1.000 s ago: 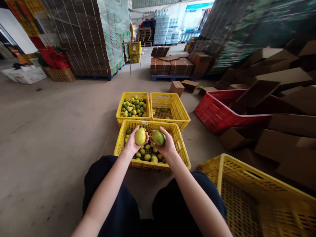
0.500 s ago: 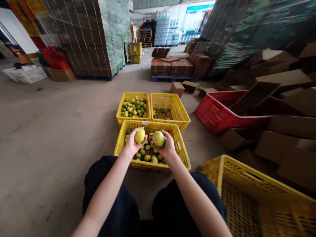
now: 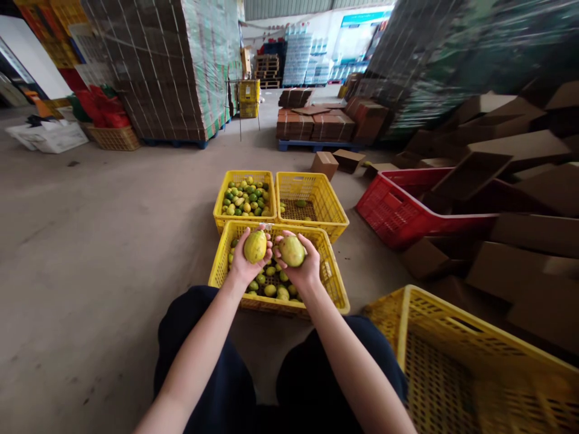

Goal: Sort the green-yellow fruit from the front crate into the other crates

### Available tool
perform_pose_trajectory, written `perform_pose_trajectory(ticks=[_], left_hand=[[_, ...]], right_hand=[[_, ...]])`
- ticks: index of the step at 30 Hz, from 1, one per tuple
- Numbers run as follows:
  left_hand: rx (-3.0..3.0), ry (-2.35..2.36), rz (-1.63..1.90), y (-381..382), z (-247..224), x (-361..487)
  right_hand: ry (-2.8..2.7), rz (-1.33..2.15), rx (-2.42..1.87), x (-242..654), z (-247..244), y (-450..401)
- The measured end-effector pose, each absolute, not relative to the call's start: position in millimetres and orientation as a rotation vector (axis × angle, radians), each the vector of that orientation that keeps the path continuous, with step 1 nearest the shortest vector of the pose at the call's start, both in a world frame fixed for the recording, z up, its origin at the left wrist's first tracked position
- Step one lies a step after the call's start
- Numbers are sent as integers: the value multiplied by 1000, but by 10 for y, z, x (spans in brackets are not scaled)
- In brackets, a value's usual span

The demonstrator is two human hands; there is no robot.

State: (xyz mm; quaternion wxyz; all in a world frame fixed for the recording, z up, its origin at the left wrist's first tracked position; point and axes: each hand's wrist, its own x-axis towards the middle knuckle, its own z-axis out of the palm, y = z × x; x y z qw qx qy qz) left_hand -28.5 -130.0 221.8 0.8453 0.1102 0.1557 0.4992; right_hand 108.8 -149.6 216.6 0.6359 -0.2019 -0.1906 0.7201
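Observation:
My left hand (image 3: 245, 259) is curled round a yellow lemon (image 3: 255, 247) with dark specks and a nub at its upper end. A paler green-yellow lemon (image 3: 292, 251) rests in my right hand (image 3: 307, 265), its fingers cupped about it. Both hands are held side by side, palms up, over the near yellow crate (image 3: 337, 280). Inside that crate lie several green and yellow lemons (image 3: 270, 290), partly hidden by my hands and wrists.
Behind stand a yellow crate (image 3: 221, 202) full of lemons and another yellow crate (image 3: 332, 202) holding a few. A large yellow crate (image 3: 452, 374) is at my right. Beyond it are a red crate (image 3: 398, 211) and heaped cardboard boxes (image 3: 520, 259).
Both lemons have been turned in my fingers, showing other sides. The left one now shows its specks and nub. My hands stay over the near crate.

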Motion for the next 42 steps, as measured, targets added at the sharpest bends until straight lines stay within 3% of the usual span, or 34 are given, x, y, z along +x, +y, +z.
perform_pose_trajectory(ticks=[12,23,42], left_hand=[[300,187,1112,-1374,2244,-270],[64,360,1151,-1240,2283,-229],[46,465,1224,-1279,2422,-262]], right_hand=[[-771,1569,-222,1108,2266,-1547],[-219,1618,-462,1064,2212,-1364],[-147,1580,-345,1012,2303,-1435]])
